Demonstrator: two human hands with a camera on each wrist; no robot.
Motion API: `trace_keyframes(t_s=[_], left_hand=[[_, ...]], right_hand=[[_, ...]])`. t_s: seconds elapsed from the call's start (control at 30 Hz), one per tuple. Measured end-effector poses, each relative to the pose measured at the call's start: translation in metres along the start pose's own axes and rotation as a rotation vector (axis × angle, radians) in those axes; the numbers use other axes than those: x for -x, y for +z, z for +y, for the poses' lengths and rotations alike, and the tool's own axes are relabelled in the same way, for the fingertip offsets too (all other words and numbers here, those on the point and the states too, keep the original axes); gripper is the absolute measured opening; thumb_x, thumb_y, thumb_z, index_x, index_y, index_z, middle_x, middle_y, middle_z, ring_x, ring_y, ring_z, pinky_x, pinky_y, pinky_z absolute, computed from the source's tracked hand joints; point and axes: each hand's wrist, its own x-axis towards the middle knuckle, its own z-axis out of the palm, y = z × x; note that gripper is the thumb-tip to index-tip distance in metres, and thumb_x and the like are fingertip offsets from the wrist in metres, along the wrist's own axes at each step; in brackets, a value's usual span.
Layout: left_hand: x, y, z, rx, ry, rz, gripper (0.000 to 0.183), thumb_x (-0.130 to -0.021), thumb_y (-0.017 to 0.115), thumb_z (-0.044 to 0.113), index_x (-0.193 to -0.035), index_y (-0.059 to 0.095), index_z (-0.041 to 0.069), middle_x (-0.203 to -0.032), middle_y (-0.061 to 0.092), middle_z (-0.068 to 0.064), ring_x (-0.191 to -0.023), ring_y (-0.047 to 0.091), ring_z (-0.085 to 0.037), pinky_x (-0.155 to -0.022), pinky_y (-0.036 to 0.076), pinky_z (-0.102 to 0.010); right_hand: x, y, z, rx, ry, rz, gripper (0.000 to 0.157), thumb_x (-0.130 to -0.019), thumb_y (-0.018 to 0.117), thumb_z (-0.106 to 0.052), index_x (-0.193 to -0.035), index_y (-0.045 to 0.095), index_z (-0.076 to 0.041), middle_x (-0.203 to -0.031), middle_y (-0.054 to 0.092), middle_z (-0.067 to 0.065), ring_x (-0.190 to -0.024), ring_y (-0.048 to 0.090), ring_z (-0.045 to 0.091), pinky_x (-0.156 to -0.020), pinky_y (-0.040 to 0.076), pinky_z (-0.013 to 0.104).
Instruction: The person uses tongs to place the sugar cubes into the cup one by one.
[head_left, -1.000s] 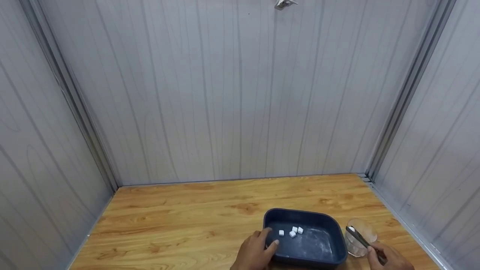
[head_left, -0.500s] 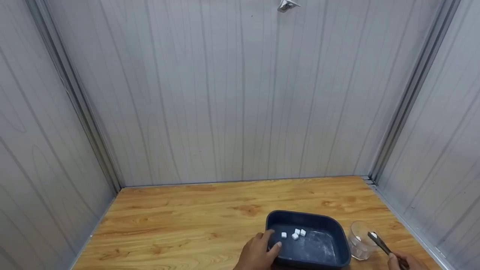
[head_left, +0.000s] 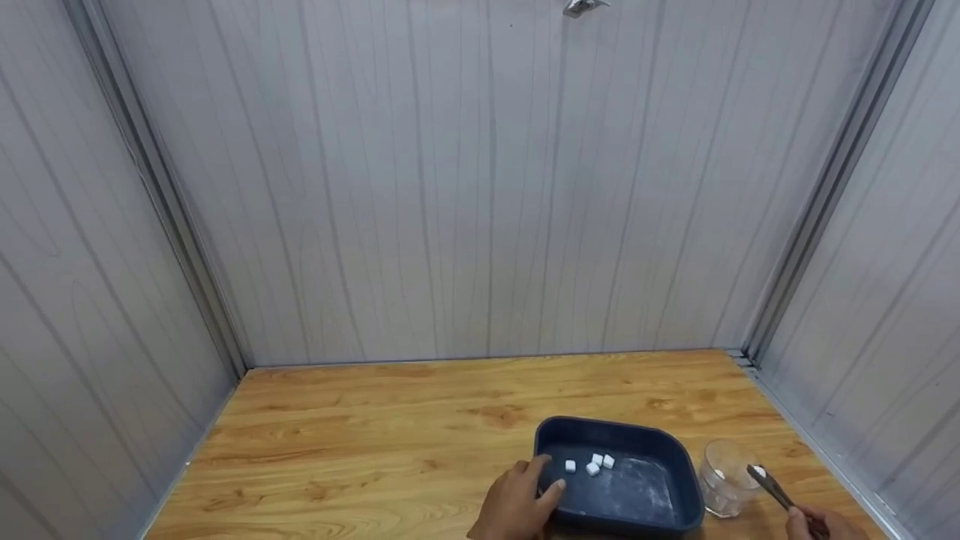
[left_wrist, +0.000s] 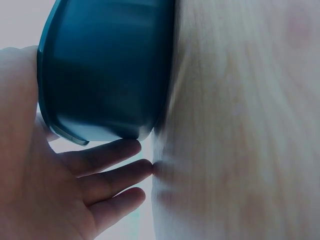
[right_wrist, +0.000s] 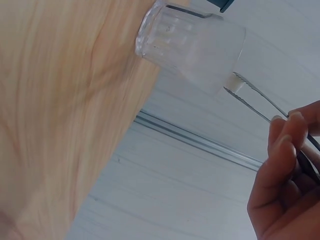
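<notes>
My left hand [head_left: 517, 499] grips the left end of a dark blue rectangular dish [head_left: 679, 480], with thumb and index finger over its rim. In the left wrist view, the other fingers [left_wrist: 115, 180] extend below the dish's outer side. Several small white cubes [head_left: 593, 469] lie on the dish's floor. My right hand [head_left: 821, 523] pinches dark tweezers [head_left: 772, 487], whose serrated tips hold a white cube [right_wrist: 235, 82] by the rim of a clear glass [right_wrist: 195, 45]. Another white piece [head_left: 719, 475] shows through the glass in the head view.
The glass stands upright just right of the dish on a wood-grain table [head_left: 360, 435]. Pale panel walls [head_left: 420, 187] enclose the back and both sides. A small metallic fitting [head_left: 583, 7] is high on the back wall.
My right hand has moved right with the tweezers and cube, from over the glass's left side to its right side. My left hand keeps its hold on the dish.
</notes>
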Motion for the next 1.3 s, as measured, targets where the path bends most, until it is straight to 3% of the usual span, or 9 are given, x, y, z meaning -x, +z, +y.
trace_keyframes(t_s=[0.1,0.23,0.33,0.43,0.63,0.9,1.07,1.3], left_hand=[[0.001,0.000,0.001,-0.029,0.005,0.015,0.056,-0.087,0.048,0.061,-0.129,0.052,0.025,-0.112,0.058,-0.004,-0.098,0.057,-0.025,-0.081,0.046,-0.045],[0.002,0.002,0.002,-0.057,0.015,0.045,0.057,-0.087,0.046,0.062,-0.129,0.052,0.025,-0.111,0.058,-0.003,-0.097,0.057,-0.023,-0.082,0.045,-0.044],[0.003,0.003,0.001,-0.076,0.031,0.065,0.056,-0.088,0.046,0.061,-0.130,0.052,0.024,-0.111,0.058,-0.003,-0.097,0.057,-0.023,-0.082,0.046,-0.044],[0.003,0.004,0.000,-0.078,0.039,0.063,0.055,-0.088,0.047,0.058,-0.130,0.053,0.023,-0.111,0.058,-0.004,-0.098,0.058,-0.023,-0.080,0.046,-0.044],[0.006,0.005,-0.003,-0.051,0.023,0.048,0.055,-0.087,0.049,0.059,-0.129,0.053,0.024,-0.112,0.058,-0.004,-0.100,0.057,-0.025,-0.081,0.046,-0.045],[0.001,0.002,0.002,-0.082,0.079,0.102,0.059,-0.088,0.043,0.062,-0.130,0.052,0.022,-0.113,0.058,-0.004,-0.100,0.057,-0.025,-0.083,0.045,-0.044],[0.002,0.003,0.001,-0.080,0.065,0.097,0.055,-0.089,0.045,0.059,-0.129,0.053,0.023,-0.112,0.058,-0.003,-0.100,0.057,-0.024,-0.083,0.045,-0.044],[0.003,0.003,0.001,-0.082,0.046,0.099,0.054,-0.088,0.046,0.059,-0.129,0.053,0.024,-0.112,0.058,-0.002,-0.101,0.057,-0.024,-0.084,0.045,-0.044]], right_hand=[[0.001,0.001,-0.006,0.027,-0.039,0.050,0.046,-0.088,0.053,-0.029,-0.102,0.061,0.014,-0.075,0.061,0.012,-0.067,0.057,0.022,-0.055,0.046,0.036],[0.006,0.013,-0.014,0.017,-0.151,0.295,0.027,-0.081,0.060,-0.016,-0.089,0.066,0.009,-0.067,0.060,0.012,-0.058,0.056,0.024,-0.048,0.040,0.031],[0.005,0.019,-0.016,0.013,-0.266,0.372,0.020,-0.078,0.063,-0.012,-0.083,0.068,0.007,-0.064,0.062,0.012,-0.055,0.057,0.024,-0.046,0.040,0.029],[0.003,0.021,-0.015,0.035,-0.300,0.323,0.019,-0.078,0.063,-0.014,-0.083,0.068,0.004,-0.067,0.064,0.010,-0.056,0.059,0.023,-0.048,0.043,0.030],[-0.002,0.022,-0.016,0.091,-0.266,0.178,0.023,-0.080,0.061,-0.018,-0.085,0.067,0.003,-0.069,0.065,0.008,-0.059,0.060,0.022,-0.053,0.046,0.036],[-0.004,0.023,-0.021,0.101,-0.261,0.203,0.021,-0.080,0.062,-0.018,-0.086,0.067,0.001,-0.076,0.065,0.010,-0.069,0.062,0.031,-0.060,0.047,0.047],[-0.002,0.027,-0.020,0.087,-0.283,0.241,0.019,-0.079,0.064,-0.017,-0.084,0.067,0.001,-0.075,0.065,0.012,-0.069,0.062,0.032,-0.061,0.047,0.048],[0.006,0.031,-0.030,0.058,-0.250,0.295,0.021,-0.080,0.065,-0.019,-0.086,0.068,0.001,-0.075,0.065,0.012,-0.068,0.063,0.028,-0.062,0.048,0.045]])
